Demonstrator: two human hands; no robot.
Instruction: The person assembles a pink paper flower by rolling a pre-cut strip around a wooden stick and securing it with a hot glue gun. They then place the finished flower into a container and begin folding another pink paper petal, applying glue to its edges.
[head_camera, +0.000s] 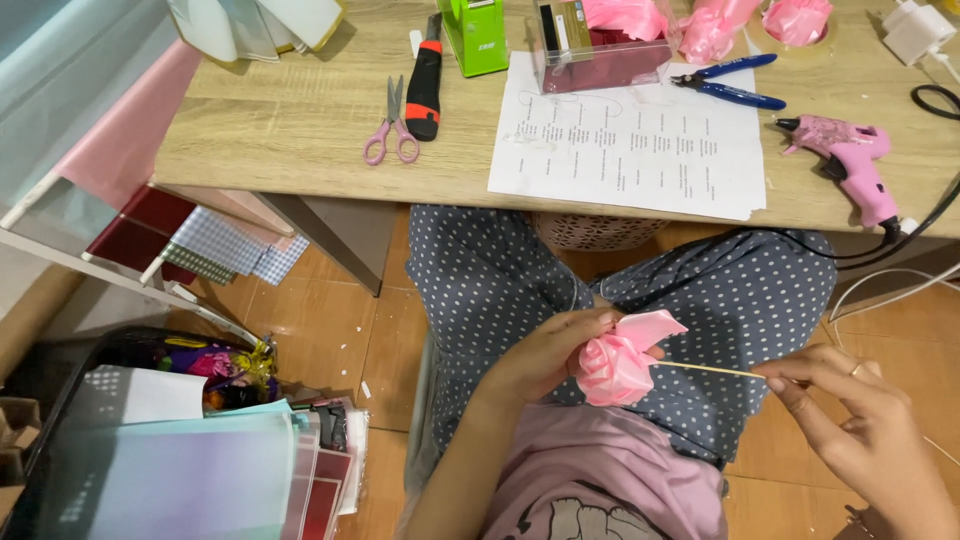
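Low in the middle of the frame, over a dotted grey lap, the left hand (545, 355) is closing its fingers around a pink ribbon rose (618, 362), holding it from the left. A thin wooden stick (705, 369) is running from the rose to the right, where the right hand (850, 420) is pinching its far end between thumb and fingertips — the other fingers loosely curled. Across the top of the frame the desk (300, 120) is carrying pink-handled scissors (391, 135), a printed sheet (630, 140), blue pliers (730, 82) and, at the upper right, a pink glue gun (850, 160).
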